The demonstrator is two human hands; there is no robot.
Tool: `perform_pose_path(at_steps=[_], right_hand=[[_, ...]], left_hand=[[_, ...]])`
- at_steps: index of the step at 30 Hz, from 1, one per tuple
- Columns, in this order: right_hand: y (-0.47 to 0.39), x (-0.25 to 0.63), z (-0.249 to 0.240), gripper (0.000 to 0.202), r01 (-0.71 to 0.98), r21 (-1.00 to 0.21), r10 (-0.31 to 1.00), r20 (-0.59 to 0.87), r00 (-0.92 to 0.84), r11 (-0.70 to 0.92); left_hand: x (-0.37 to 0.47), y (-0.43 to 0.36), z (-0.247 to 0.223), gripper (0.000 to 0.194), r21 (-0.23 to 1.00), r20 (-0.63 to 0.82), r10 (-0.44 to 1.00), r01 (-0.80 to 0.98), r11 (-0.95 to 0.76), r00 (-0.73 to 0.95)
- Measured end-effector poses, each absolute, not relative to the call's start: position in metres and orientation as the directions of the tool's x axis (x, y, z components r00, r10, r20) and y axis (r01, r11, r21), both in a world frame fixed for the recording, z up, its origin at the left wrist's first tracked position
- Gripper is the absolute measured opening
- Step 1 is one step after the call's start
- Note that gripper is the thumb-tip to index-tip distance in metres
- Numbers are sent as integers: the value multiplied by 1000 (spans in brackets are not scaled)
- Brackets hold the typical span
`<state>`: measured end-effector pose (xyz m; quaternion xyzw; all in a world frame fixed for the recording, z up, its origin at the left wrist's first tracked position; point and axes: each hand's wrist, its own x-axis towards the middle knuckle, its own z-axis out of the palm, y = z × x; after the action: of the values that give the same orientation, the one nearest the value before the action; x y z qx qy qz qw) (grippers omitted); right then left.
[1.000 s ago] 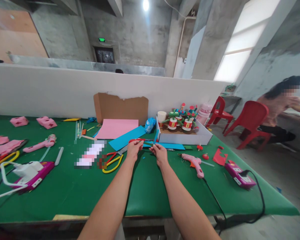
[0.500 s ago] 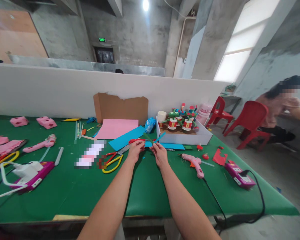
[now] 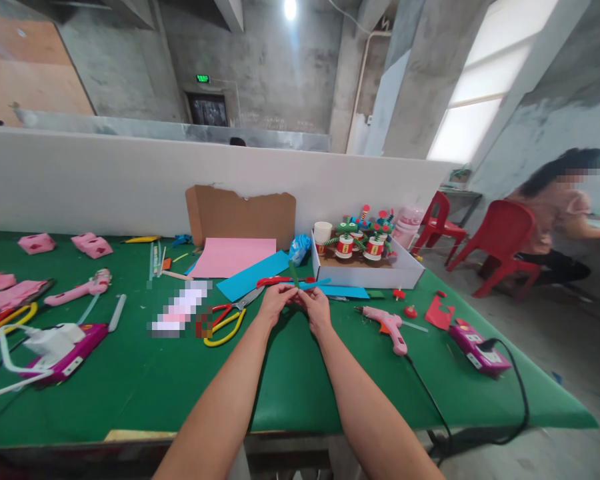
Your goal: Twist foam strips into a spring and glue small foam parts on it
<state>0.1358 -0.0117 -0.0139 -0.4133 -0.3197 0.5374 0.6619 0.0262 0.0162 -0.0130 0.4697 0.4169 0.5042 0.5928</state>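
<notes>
Above the table's middle, my left hand and my right hand meet fingertip to fingertip. Between them they pinch a narrow green paper strip, which points away from me, and a narrow blue paper strip, which sticks out to the right. The strips cross at my fingers, which hide the join. Just beyond my hands lie red-handled scissors, partly covered. Yellow-and-red-handled scissors rest left of my left wrist. Blue paper sheets lie behind.
A white box holds paper-cup figures at the back right. To the right are a pink glue gun and a purple power strip with trailing cords. Pink paper leans against cardboard. A person sits at far right.
My hands have come closer together, the right one moving left. The green strip now stands more upright, and the blue strip has swung down toward level, pointing right.
</notes>
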Motion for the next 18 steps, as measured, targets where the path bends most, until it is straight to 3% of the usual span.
perform_pose_path(at_steps=[10,18], right_hand=[[-12,134,-12,27,-454,-886,962,-33,273,99],[-13,141,-7,27,-559,-829,980,-109,169,5]], left_hand=[[28,12,-8,27,985,-1,995,-170,17,95],[25,15,-5,28,973,-12,997,-229,30,81]])
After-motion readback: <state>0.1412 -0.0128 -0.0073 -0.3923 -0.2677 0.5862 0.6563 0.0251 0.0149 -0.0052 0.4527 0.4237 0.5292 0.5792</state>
